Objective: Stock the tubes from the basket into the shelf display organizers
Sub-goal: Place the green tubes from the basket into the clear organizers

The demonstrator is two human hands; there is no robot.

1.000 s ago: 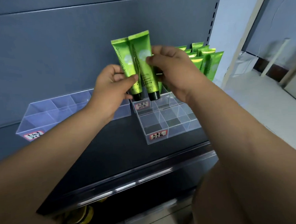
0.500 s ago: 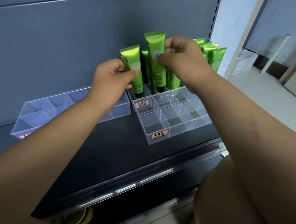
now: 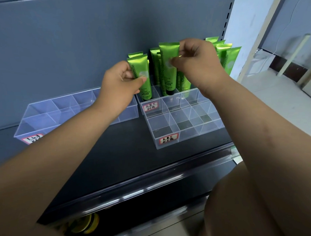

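Observation:
My left hand [image 3: 121, 82] pinches a green tube [image 3: 142, 78], cap down, its lower end inside the front-left cell of the rear clear organizer [image 3: 189, 96]. My right hand [image 3: 197, 63] grips another green tube [image 3: 168, 70] by its top edge; its black cap sits low in a neighbouring cell. Several more green tubes [image 3: 227, 58] stand upright behind and to the right, partly hidden by my right hand. The basket is not in view.
A lower clear organizer [image 3: 184, 132] with a red-bordered label sits in front, its cells bare. Another clear organizer [image 3: 48, 118] stands at the left against the grey back panel. The dark shelf [image 3: 117, 156] has a clear front lip. A yellow object [image 3: 88, 224] shows on the shelf below.
Both hands have lowered their tubes from mid-air down into the rear organizer's cells. The view has shifted slightly downward and closer.

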